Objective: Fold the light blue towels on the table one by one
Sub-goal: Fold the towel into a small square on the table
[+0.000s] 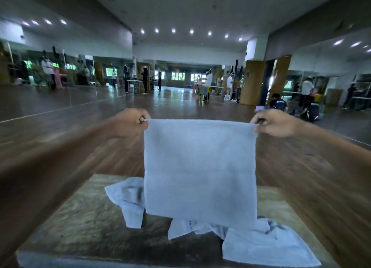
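Now light blue towel (200, 167), flat, unfolded

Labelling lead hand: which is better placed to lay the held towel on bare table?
Left, likely: left hand and right hand pinch the towel level, but bare table lies left; loose towels crowd right.

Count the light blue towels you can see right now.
3. The held towel hangs pinched between the left hand and right hand; a crumpled towel lies on the table to its left; a third towel lies near right. More may be hidden behind.
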Demonstrator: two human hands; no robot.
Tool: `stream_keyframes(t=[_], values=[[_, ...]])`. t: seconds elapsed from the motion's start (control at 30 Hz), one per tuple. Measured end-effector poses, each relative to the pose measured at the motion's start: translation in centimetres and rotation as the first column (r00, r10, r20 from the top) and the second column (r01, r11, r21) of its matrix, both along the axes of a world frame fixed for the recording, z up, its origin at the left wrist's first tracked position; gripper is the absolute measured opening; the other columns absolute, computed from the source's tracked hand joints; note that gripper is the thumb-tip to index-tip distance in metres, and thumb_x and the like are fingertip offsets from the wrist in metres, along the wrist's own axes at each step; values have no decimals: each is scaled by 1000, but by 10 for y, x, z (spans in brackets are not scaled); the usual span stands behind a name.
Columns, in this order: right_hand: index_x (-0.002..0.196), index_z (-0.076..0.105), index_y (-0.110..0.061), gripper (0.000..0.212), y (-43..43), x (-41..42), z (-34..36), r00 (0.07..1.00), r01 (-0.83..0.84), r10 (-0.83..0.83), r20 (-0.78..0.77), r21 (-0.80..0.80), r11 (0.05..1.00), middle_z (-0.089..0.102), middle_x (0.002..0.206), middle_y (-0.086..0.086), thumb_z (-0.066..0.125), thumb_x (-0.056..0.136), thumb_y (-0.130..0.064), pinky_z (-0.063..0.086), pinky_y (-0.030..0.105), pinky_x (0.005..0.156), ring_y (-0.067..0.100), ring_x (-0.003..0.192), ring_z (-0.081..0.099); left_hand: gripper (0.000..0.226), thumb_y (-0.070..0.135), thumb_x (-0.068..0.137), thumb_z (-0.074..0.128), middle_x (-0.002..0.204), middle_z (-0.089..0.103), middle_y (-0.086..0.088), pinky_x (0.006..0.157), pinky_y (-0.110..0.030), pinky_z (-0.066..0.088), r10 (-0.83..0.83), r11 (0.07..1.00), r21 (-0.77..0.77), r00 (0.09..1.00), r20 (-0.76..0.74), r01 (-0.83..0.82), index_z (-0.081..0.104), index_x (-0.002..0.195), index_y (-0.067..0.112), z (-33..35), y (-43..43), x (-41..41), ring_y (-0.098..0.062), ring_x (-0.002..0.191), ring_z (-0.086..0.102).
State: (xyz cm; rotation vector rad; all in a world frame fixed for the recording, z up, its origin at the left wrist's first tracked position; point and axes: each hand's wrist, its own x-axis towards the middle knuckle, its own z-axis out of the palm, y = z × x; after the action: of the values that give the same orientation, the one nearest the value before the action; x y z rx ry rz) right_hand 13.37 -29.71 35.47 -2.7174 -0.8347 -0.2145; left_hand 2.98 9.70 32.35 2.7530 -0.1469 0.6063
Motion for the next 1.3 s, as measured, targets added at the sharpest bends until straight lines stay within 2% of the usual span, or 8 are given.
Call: stream_keyframes(t=[0.33,0.5,0.6,0.83,0.9,1.03,1.17,1.3], values=[[91,64,-16,6,-12,-36,11,1000,1,1,-27,84,996,68,85,11,59,92,-16,49,34,74,14,67,61,13,18,87,56,72,61,10,62,-25,41,-34,994,-101,998,-49,29,66,87,26,1,-13,-32,-7,63,51],[98,68,-11,14,-23,-46,9,929,-18,22,-370,13,1000,68,91,14,55,94,-15,42,34,77,10,65,57,17,13,88,54,64,62,12,61,-25,38,-79,971,-233,993,-84,58,69,87,21,0,-14,-40,-4,55,48],[98,68,-11,15,-23,-42,1,910,-12,26,-415,36,999,67,83,6,54,94,-14,37,30,69,8,63,55,17,13,87,54,53,55,16,57,-25,35,-90,969,-244,980,-180,44,69,86,19,-7,-11,-36,-3,49,41],[94,68,-15,9,-6,-12,-53,923,34,-34,-383,-6,999,67,69,-6,59,92,-17,42,25,71,9,67,59,15,13,86,57,65,64,18,54,-5,34,34,999,-24,993,-115,-37,67,87,24,-62,-5,-4,5,58,54],[91,66,-14,5,0,-3,-77,945,44,-27,-327,44,998,66,72,1,61,91,-16,43,25,69,12,66,58,16,21,85,54,75,67,9,63,-10,36,81,996,45,992,-96,-77,68,90,21,-82,-4,4,-6,71,60],[83,63,-20,8,9,5,-132,990,97,-83,-113,129,987,56,61,-9,63,86,-13,40,15,63,13,68,55,15,32,80,49,61,56,23,77,-30,50,150,988,-17,987,-49,-151,63,80,39,-127,5,12,-18,77,62],[86,61,-31,11,4,-2,-200,991,128,-128,35,-8,992,68,82,-5,61,84,-20,37,32,82,18,84,62,22,25,90,50,89,70,7,75,-30,44,207,978,19,977,-55,-207,66,101,33,-185,-5,2,-23,90,62],[87,65,-28,13,-4,-20,-265,987,52,-30,160,-131,990,66,91,-6,67,81,-16,31,32,77,22,85,65,24,28,93,50,103,71,2,84,-33,39,210,971,124,977,-44,-203,67,110,27,-260,-15,-18,-23,98,63]])
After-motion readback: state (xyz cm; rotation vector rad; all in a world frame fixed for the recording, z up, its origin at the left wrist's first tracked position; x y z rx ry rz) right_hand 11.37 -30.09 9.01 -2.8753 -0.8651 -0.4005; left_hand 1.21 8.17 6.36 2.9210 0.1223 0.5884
